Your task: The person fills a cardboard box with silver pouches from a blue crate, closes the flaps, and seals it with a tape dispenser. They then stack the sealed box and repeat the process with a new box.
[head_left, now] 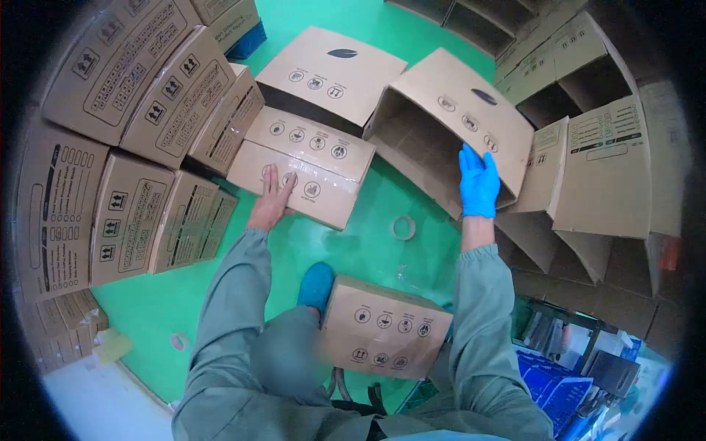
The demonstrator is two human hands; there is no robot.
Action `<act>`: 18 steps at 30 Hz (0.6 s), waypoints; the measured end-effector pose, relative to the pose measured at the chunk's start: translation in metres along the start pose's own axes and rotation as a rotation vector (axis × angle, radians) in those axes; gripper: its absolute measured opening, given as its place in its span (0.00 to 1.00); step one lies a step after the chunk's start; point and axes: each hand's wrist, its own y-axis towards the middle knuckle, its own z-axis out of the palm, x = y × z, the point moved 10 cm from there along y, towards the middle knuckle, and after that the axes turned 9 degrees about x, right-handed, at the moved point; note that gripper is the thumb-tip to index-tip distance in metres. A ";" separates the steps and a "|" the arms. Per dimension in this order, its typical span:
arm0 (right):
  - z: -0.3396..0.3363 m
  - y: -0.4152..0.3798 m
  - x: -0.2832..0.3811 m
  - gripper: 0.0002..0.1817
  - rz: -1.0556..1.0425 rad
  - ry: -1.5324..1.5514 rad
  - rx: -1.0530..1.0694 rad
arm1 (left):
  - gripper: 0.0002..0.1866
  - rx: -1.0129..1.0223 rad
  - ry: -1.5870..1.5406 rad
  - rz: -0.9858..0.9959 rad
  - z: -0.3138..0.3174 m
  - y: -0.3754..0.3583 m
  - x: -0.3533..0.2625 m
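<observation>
My left hand (273,197) is bare and lies flat against the side of a taped, closed cardboard box (305,163) on the green floor. My right hand (479,182), in a blue glove, grips the edge of an open, empty cardboard box (456,117) tipped on its side, mouth toward me. A third closed box (384,328) sits by my knees, next to my blue shoe (316,285).
Stacks of sealed cartons (125,154) fill the left side. Open and flattened boxes (596,147) stand at the right. A tape roll (403,227) lies on the floor between the boxes. Another carton (331,70) sits behind. Blue crates (551,378) are at lower right.
</observation>
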 end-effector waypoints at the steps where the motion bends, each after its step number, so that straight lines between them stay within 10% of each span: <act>1: 0.024 -0.005 0.019 0.20 -0.038 -0.021 0.061 | 0.42 -0.009 -0.008 0.002 0.005 0.007 0.003; 6: 0.145 -0.074 0.122 0.19 -0.162 0.002 0.214 | 0.38 -0.121 0.445 -0.174 0.040 0.044 0.016; 9: 0.187 -0.149 0.161 0.19 -0.110 0.056 0.320 | 0.35 0.426 -1.001 -0.104 -0.077 -0.003 -0.069; 11: 0.195 -0.199 0.180 0.18 -0.061 0.107 0.372 | 0.36 -0.191 -1.480 0.115 -0.161 -0.029 -0.045; 13: 0.183 -0.277 0.197 0.17 0.075 0.084 0.382 | 0.40 -0.243 -1.637 0.626 -0.304 -0.164 -0.101; 15: 0.151 -0.302 0.199 0.18 0.115 0.129 0.291 | 0.37 -0.072 -1.527 0.634 -0.298 -0.218 -0.105; 17: 0.112 -0.330 0.190 0.18 0.157 0.113 0.093 | 0.35 0.228 -1.223 0.222 -0.267 -0.254 -0.156; 18: 0.087 -0.337 0.180 0.17 0.143 0.122 0.007 | 0.34 0.231 -1.065 0.377 -0.263 -0.276 -0.194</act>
